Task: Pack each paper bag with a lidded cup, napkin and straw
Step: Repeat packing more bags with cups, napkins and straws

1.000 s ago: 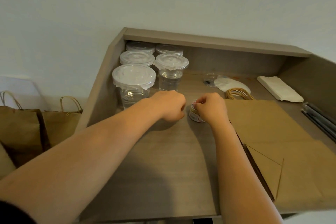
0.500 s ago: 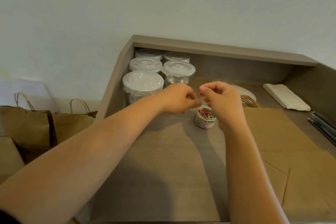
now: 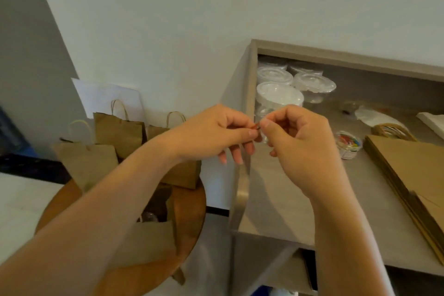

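Both hands, left and right, are pinching one small orange clip between fingertips, above the worktop edge. Best keeping it pinched firmly while carrying it to the open bag on the round table; cups are waiting at the back.

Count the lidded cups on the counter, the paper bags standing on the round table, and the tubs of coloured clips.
Lidded cups: 5
Standing paper bags: 4 in view
Clip tub: 1
Total: 10
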The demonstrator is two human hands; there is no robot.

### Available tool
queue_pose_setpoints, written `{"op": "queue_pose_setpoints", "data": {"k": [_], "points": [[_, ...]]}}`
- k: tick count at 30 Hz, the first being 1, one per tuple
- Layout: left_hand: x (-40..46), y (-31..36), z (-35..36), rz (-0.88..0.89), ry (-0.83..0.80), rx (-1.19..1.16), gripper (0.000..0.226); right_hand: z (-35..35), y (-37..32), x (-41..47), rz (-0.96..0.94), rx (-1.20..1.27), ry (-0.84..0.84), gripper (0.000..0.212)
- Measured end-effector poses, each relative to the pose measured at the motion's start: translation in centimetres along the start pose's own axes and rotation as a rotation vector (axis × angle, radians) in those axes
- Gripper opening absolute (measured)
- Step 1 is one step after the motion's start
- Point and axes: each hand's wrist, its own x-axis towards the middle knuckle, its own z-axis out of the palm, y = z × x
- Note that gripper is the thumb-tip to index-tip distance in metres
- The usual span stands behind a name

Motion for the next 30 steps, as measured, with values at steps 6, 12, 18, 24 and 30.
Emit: {"op": "queue_pose_setpoints", "data": {"k": [6, 12, 18, 24, 30], "points": [[-7.7, -6.3, -3.6, -0.124, 0.032, 0.051, 0.019, 9.8, -1.3, -2.7, 0.031, -0.087, -0.171, 0.021], [-12.9, -17.9, -5.0, -0.413, 0.051, 0.262, 0.017, 20.3, 4.0, -5.0, 0.313, -0.118, -0.438, 0.021], [-16.6, -26.4, -5.5, -0.467, 0.302, 0.352, 0.061, 26.4, 9.9, -7.9, 0.526, -0.216, -0.719, 0.019], [-16.9, -29.3, -5.4, -0.459, 0.174, 0.387, 0.101, 28.9, 12.3, -8.1, 0.550, -0.202, -0.691, 0.017], [-16.1, -31.4, -4.7, -0.456, 0.165, 0.584, 0.094, 29.4, 13.4, -7.4, 0.535, -0.199, -0.652, 0.020]]}}
